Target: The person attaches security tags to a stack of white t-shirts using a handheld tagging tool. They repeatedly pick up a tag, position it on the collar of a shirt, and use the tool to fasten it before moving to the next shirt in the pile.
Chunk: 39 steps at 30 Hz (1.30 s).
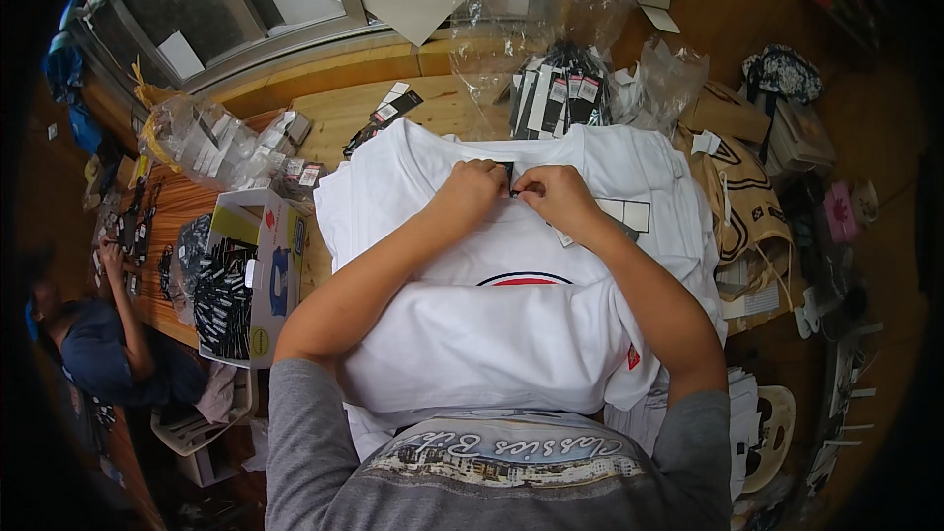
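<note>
A white T-shirt lies in front of me on a pile of white shirts, its neckline away from me. My left hand is closed in a pinch at the black neck label inside the collar. Close beside it, my right hand pinches a small black piece, too small to name for certain. White and grey hang tags rest on the shirt by my right wrist. Nearer my body the shirt is bunched in a thick fold, with part of a red and dark-blue print showing.
Black and white tags in clear plastic stand behind the shirts; loose tags lie left of them. A box full of black tags stands at left, near another person handling tags. A printed brown bag is at right.
</note>
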Tool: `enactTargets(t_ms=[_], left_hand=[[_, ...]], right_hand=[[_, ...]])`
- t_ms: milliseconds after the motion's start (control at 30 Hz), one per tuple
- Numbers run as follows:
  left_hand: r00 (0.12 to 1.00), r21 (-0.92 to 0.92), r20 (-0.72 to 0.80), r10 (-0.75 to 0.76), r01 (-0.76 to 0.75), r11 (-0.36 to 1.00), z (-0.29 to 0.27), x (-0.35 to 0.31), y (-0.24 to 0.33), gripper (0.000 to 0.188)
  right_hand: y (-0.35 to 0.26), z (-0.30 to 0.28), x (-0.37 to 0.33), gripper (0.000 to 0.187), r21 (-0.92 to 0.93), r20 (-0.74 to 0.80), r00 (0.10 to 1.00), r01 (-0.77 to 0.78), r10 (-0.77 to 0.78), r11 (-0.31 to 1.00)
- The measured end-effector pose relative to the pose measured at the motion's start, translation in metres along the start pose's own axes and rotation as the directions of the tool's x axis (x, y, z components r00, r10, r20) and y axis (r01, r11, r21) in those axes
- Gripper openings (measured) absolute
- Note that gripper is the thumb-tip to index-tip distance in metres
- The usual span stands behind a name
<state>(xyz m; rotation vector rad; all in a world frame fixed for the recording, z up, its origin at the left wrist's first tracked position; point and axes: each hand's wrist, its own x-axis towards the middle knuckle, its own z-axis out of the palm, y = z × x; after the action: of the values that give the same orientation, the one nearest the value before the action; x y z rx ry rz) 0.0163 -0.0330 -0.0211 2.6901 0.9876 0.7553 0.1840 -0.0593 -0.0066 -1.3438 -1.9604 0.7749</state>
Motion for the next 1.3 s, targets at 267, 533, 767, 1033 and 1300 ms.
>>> enactTargets(t_ms=[267,533,767,1033,1300], left_hand=[[0.879,-0.640,0.393,-0.271,0.473,0.605,-0.013,0.000,-0.012,0.010],[0.872,-0.682,0.423,-0.246,0.485,0.548,-0.005,0.001,-0.017,0.010],[0.861,-0.662,0.435,-0.263,0.504,0.554,-0.006,0.002,-0.012,0.010],[0.875,-0.565,0.390,-0.288,0.474,0.675,-0.002,0.000,-0.009,0.011],[0.895,-0.568,0.373,-0.244,0.428,0.703,-0.002,-0.005,-0.009,0.009]], right_hand=[[-0.008,-0.006,-0.002,0.010,0.256,0.139,0.973,-0.215,0.184,0.942],[-0.008,-0.002,-0.003,0.008,0.408,0.202,0.946,-0.317,0.254,0.856],[0.010,0.013,-0.001,0.008,0.464,0.161,0.965,-0.259,0.207,0.847],[0.013,0.017,-0.001,0.009,0.314,0.147,0.971,-0.225,0.187,0.922],[0.010,0.017,-0.003,0.009,0.202,0.128,0.987,-0.125,0.100,0.971]])
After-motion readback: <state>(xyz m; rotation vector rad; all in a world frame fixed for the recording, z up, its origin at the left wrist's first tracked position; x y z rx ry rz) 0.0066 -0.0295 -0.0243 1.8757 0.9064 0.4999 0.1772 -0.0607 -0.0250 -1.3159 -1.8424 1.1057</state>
